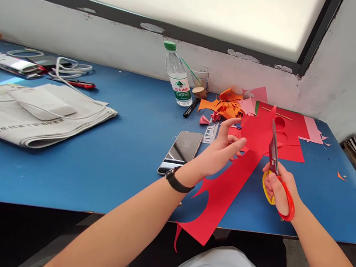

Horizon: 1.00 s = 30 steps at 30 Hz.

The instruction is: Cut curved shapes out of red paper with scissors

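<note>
My right hand (279, 189) is closed round scissors (274, 158) with one yellow and one red handle loop, their blades pointing up and away. Beside them a long red paper sheet (225, 193) with curved cut-outs stretches toward me, its near end past the table's front edge. My left hand (222, 150), a black band on its wrist, is at the left side of this sheet. Its thumb and index finger are apart, and nothing shows between them. Further red paper (294, 152) lies behind the scissors.
A phone (182, 149) lies left of my left hand. Behind stand a water bottle (179, 78) and a cup (202, 79), near a black marker (191, 108) and orange paper scraps (224, 107). Folded newspaper (32, 130) carries a white box (41, 103) and cable at left.
</note>
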Motion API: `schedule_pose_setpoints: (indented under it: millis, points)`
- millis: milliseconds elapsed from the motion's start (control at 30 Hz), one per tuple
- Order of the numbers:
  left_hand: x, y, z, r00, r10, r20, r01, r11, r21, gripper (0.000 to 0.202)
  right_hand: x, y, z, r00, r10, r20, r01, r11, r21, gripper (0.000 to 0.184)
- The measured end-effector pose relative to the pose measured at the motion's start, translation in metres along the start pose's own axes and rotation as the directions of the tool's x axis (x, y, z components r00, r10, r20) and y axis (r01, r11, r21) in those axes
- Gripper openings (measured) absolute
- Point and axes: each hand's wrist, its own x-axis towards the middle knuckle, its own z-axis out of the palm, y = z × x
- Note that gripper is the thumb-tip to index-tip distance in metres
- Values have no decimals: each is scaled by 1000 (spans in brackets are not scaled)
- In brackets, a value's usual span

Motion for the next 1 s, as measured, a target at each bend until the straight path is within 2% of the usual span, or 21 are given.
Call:
schedule_pose_setpoints:
  millis: [100,200,267,333,467,600,767,900,1000]
  points:
    - [-1,3,0,995,-96,24,99,959,-264,75,-1,0,3,1000,-3,-25,4,999,36,52]
    - [-1,4,-1,996,-69,-48,46,926,-375,59,-2,0,4,1000,-6,-7,6,999,47,50]
    - [-1,4,-2,996,-49,-76,16,924,-383,44,-2,-1,4,1000,-5,20,4,999,51,49]
    - [1,3,-3,993,-28,-116,-19,922,-387,39,-2,-3,3,999,-1,51,-1,999,51,47]
    - [4,-2,-4,979,-10,-204,-73,916,-395,44,-2,-8,1,996,21,89,-24,999,29,48]
    - [9,-11,-6,968,12,-250,-107,923,-370,46,0,-14,-2,991,24,131,-15,997,-70,46]
    - [11,-19,-7,946,143,-292,-222,940,-259,42,-1,-14,-2,993,0,117,11,996,-92,45]
    - [7,-17,-7,923,312,-227,-350,924,-153,40,-2,-8,1,1000,4,12,-4,1000,-6,47]
    - [1,-14,-3,914,399,-69,-404,909,-100,31,-2,-5,3,999,-2,-54,2,1000,10,48]
